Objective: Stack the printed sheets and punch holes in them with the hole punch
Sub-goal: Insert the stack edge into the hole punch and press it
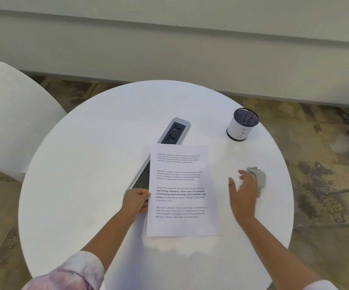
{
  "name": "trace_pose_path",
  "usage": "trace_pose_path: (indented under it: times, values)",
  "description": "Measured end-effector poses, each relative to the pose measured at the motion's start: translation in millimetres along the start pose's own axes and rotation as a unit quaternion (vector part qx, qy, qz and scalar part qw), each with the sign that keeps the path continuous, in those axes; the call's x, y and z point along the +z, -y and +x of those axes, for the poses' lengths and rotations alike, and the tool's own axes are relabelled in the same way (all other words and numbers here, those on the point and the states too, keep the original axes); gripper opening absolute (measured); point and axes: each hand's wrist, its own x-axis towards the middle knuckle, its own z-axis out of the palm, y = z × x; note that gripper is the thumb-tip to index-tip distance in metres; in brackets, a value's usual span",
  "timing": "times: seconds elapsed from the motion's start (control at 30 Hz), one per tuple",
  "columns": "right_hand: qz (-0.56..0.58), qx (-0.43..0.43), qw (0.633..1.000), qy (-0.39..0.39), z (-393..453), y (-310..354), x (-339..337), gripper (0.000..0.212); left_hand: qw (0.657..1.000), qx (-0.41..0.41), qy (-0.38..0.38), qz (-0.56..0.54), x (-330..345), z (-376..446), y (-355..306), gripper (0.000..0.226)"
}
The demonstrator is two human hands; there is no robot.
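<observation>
The printed sheets (182, 191) lie as one neat pile in the middle of the round white table (85, 164), text facing up. My left hand (137, 200) pinches the pile's left edge, thumb on top. A grey hole punch (259, 181) sits to the right of the pile, near the table's right rim. My right hand (242, 195) hovers just left of the punch with fingers spread, fingertips close to it or touching it, holding nothing.
A built-in power socket strip (174, 131) runs diagonally under the pile's upper left corner. A mesh pen cup (242, 124) stands at the back right. A white chair (8, 114) is at the left, a wall behind.
</observation>
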Motion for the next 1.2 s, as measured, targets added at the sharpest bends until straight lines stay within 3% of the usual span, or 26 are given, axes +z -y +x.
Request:
trace_pose_path:
  times: [0.07, 0.13, 0.23, 0.33, 0.67, 1.2]
  values:
    - [-0.038, 0.055, 0.997, -0.05, 21.1, -7.3, -11.4, 0.044, 1.0, 0.003, -0.006, 0.003, 4.3, 1.4, 3.7, 0.018]
    - [-0.053, 0.174, 0.981, -0.066, 41.9, -14.6, -22.3, 0.058, 1.0, 0.008, -0.015, 0.004, 7.1, 3.3, 7.3, 0.015]
    - [-0.072, 0.293, 0.953, 0.002, 66.0, -32.4, -34.9, 0.068, 1.0, 0.011, -0.008, -0.005, 11.1, 3.2, 9.0, 0.015]
    - [-0.048, 0.273, 0.957, 0.089, 76.5, -44.6, -35.6, 0.058, 1.0, 0.012, 0.007, -0.008, 14.0, 2.4, 8.1, 0.015]
    - [-0.085, 0.191, 0.965, 0.156, 70.3, -36.4, -23.0, 0.026, 0.999, 0.021, 0.024, -0.004, 18.5, 2.3, 1.0, 0.015]
    - [-0.081, 0.116, 0.97, 0.197, 56.3, -20.8, -14.8, 0.033, 0.997, 0.034, 0.047, -0.042, 24.4, -6.3, 4.8, 0.013]
